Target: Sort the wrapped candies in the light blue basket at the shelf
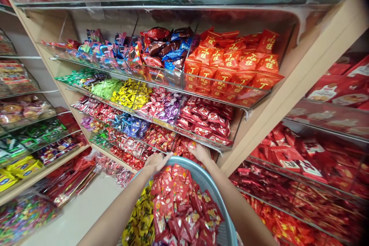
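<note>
A blue-grey plastic basket (pixel 215 178) is in front of me, filled with red-wrapped candies (pixel 173 200) and yellow-wrapped candies (pixel 141 215). My left hand (pixel 157 161) is closed on its far rim, with the thumb pointing right along the edge. Beyond the rim, my right hand (pixel 201 152) reaches into a low shelf compartment among red-wrapped candies (pixel 181 147). Its fingertips touch the candies there and are partly hidden, so whether they grip one is unclear.
Clear shelf fronts (pixel 161 80) and a wooden side panel (pixel 288 69) surround the reach. Orange-red packets (pixel 227 61) fill the compartment above, over a tier of red packets (pixel 204 119). More stocked shelves stand left and right. Bagged sweets (pixel 25 215) lie low at left.
</note>
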`<state>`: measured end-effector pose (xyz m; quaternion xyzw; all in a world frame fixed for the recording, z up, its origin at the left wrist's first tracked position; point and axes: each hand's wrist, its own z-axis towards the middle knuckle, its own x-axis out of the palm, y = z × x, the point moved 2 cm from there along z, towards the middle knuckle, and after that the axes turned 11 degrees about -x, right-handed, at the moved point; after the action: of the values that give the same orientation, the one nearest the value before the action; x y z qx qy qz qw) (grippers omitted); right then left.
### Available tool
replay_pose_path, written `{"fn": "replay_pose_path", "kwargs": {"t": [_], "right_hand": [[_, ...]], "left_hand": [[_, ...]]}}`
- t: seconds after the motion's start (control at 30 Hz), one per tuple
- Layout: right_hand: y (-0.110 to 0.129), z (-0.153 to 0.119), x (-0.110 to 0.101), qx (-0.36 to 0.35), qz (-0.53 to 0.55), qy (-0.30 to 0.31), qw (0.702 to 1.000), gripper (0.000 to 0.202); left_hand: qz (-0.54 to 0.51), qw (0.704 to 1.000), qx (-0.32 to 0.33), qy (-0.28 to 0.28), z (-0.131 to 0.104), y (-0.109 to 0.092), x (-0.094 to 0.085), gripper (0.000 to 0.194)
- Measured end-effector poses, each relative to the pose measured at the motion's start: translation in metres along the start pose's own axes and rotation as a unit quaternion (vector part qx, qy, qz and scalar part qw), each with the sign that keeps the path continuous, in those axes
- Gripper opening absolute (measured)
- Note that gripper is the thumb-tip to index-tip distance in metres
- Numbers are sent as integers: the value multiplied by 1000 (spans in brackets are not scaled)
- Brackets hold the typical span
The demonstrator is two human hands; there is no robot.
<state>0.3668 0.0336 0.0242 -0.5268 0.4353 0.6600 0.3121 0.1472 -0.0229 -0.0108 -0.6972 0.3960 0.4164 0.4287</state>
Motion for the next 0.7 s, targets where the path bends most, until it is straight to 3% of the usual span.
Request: {"fn": "replay_pose_path", "kwargs": {"t": [0.1,0.17,0.27,0.37,0.53,0.7], "right_hand": [[7,-2,-14,-10,0,-78,997,56],[14,-6,-21,-14,4,-96,995,55],[30,-18,-27,-18,11,-44,999,54],[57,-38,-27,-99,2,10,995,57],[112,-73,-6,-275,-73,97,954,50],[146,-84,29,-335,-126,95,929,52]], "left_hand": [[8,1000,6,-1,1,1,1,82],[3,1000,6,0,2,1,1,84],[-11,1000,-1,-1,3,2,2,88],[-11,1000,-13,-1,5,2,3,91],[-6,1000,1,6,6,2,4,85],[5,1000,4,-1,5,3,5,83]]}}
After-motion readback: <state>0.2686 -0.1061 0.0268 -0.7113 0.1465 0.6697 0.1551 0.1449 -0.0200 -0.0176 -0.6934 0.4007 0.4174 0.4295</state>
